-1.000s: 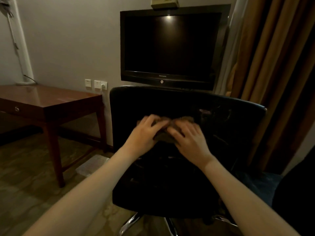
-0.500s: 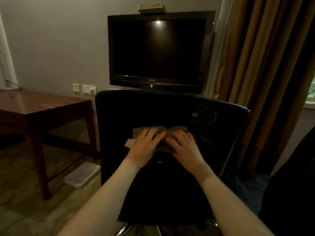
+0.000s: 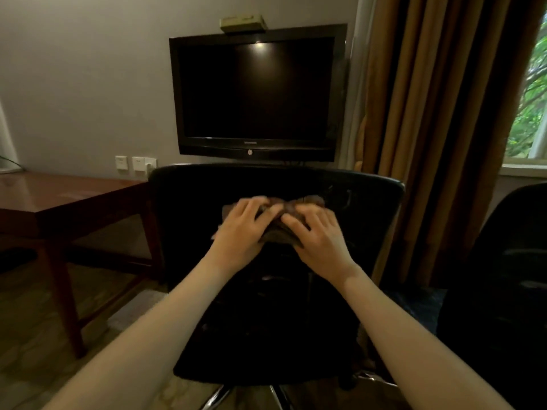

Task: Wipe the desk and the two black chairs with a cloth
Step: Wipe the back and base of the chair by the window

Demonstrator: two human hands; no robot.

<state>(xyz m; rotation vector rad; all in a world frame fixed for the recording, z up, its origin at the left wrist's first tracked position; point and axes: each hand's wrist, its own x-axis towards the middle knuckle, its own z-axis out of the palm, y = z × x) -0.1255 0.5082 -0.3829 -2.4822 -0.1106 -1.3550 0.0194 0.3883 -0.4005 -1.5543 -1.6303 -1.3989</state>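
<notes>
A black swivel chair [image 3: 189, 220] stands right in front of me with its backrest facing me. A dark brown cloth [image 3: 279, 233] lies flat against the upper middle of that backrest. My left hand [image 3: 242, 226] and my right hand [image 3: 321, 236] press on the cloth side by side, fingers spread, thumbs nearly touching. Most of the cloth is hidden under the hands. A second black chair [image 3: 509, 261] shows at the right edge. The brown wooden desk [image 3: 68, 199] stands to the left against the wall.
A dark flat screen [image 3: 257, 93] hangs on the wall just behind the chair. Brown curtains [image 3: 429, 113] fall to the floor on the right beside a window. Wall sockets [image 3: 136, 164] sit left of the chair. The chair's chrome base [image 3: 275, 395] is near my legs.
The view has swung to the right, so the desk slid left and the window came in. Both hands stay pressed on the cloth on the backrest, shifting only slightly over it.
</notes>
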